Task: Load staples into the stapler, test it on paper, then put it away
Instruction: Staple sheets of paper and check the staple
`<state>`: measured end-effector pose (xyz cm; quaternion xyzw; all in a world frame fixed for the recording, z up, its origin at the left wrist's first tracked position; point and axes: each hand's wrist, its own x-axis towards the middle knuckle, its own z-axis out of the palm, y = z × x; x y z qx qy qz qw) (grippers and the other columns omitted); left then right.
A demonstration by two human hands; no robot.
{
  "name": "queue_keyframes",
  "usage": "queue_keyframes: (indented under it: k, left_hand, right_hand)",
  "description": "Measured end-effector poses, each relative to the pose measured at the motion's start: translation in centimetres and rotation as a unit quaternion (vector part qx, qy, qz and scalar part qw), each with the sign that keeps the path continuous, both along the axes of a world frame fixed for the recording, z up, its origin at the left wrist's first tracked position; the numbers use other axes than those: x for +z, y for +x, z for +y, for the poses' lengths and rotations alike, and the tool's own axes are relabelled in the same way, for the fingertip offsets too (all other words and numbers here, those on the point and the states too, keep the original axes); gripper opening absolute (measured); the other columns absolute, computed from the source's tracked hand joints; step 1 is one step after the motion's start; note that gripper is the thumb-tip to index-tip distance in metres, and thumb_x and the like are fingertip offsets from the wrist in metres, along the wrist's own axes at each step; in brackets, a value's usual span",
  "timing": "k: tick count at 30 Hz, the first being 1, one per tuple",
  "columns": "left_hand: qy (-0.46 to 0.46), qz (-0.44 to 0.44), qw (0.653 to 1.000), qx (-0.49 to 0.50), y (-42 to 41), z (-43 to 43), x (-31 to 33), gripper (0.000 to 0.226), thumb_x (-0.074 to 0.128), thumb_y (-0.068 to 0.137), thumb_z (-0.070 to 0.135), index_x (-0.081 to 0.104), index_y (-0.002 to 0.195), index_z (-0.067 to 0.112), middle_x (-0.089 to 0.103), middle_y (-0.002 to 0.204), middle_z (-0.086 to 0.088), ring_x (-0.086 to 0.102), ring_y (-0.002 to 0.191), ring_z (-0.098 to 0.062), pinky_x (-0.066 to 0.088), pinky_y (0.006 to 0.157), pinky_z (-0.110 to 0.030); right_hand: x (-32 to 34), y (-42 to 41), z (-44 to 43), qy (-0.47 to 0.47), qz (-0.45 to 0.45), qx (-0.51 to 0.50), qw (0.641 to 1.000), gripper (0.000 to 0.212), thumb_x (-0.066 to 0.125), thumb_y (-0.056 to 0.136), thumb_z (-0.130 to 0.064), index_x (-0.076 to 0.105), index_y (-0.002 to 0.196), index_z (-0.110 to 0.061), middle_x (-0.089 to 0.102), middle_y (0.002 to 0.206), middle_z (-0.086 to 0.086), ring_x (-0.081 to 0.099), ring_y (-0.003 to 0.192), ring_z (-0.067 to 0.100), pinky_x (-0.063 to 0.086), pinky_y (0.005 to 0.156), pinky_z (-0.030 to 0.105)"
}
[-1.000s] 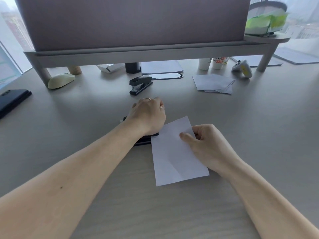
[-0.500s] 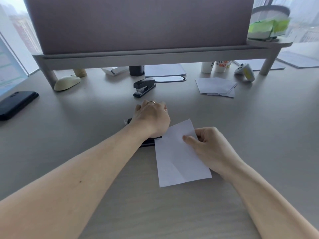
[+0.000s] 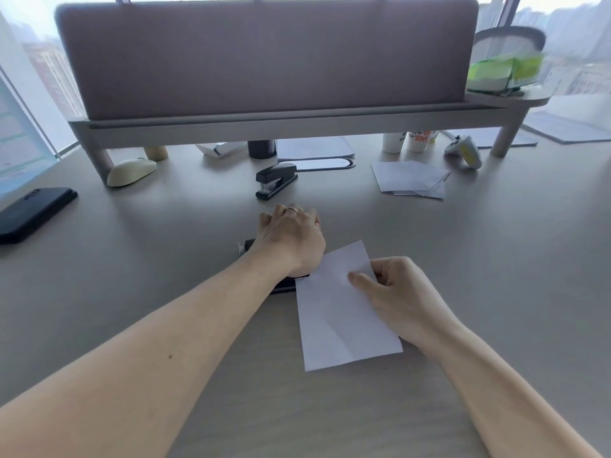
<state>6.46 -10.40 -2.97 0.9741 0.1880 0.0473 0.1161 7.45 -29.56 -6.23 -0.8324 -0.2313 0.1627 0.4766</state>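
Head view: left hand (image 3: 291,239) atop stapler (image 3: 283,286) (paper (image 3: 337,320) in right hand (image 3: 405,300))

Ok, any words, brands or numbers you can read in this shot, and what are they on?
None can be read.
Cup: orange and black print, too blurred.
Sheet at the left edge: print, too blurred.
Far stapler: pale mark on its front, too small.
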Motion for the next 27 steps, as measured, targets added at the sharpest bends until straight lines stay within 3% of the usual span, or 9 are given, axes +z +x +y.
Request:
queue_keyframes:
  k: [6,10,19,24,27]
  left_hand:
    - [0.001,0.009,1.000,-0.020,0.02,0.00,-0.22,0.033,0.029,0.107,0.027,0.051,0.132,0.024,0.046,0.148,-0.002,0.031,0.142,-0.024,0.021,0.114,-0.043]
    - [0.002,0.012,1.000,-0.023,0.12,0.04,-0.16,0.035,0.030,0.108,0.027,0.048,0.137,0.025,0.042,0.155,0.000,0.025,0.148,-0.023,0.016,0.119,-0.043]
    - [0.000,0.034,0.999,-0.023,0.31,0.25,-0.25,0.041,0.030,0.108,0.028,0.044,0.146,0.025,0.034,0.163,-0.002,0.016,0.155,-0.024,0.006,0.127,-0.047]
    - [-0.003,0.032,0.999,-0.025,0.30,0.20,-0.19,0.041,0.030,0.107,0.029,0.044,0.146,0.026,0.035,0.163,-0.001,0.017,0.155,-0.024,0.005,0.128,-0.048]
    - [0.000,0.034,0.999,-0.027,0.31,0.16,-0.27,0.043,0.029,0.108,0.030,0.044,0.147,0.025,0.035,0.164,-0.001,0.016,0.155,-0.024,0.005,0.128,-0.048]
  right_hand:
    - [-0.02,0.07,0.12,-0.003,-0.006,0.003,1.000,0.055,0.051,0.084,-0.040,0.063,0.098,0.011,0.071,0.096,0.031,0.056,0.066,0.017,0.039,0.063,0.034]
    - [-0.18,0.19,0.04,0.000,-0.014,0.004,1.000,0.053,0.051,0.085,-0.039,0.066,0.098,0.010,0.073,0.096,0.028,0.061,0.062,0.030,0.042,0.062,0.034]
    - [-0.56,0.50,0.07,0.000,-0.023,-0.007,1.000,0.037,0.056,0.098,-0.027,0.071,0.096,0.007,0.077,0.094,0.024,0.068,0.064,0.029,0.046,0.061,0.033]
    - [-0.55,0.39,0.12,-0.002,-0.023,-0.007,1.000,0.042,0.055,0.095,-0.032,0.069,0.097,0.008,0.075,0.095,0.026,0.062,0.065,0.017,0.044,0.061,0.033]
    - [-0.62,0.51,0.15,-0.001,-0.029,-0.009,1.000,0.039,0.056,0.097,-0.029,0.070,0.097,0.007,0.076,0.096,0.025,0.066,0.064,0.023,0.044,0.061,0.033]
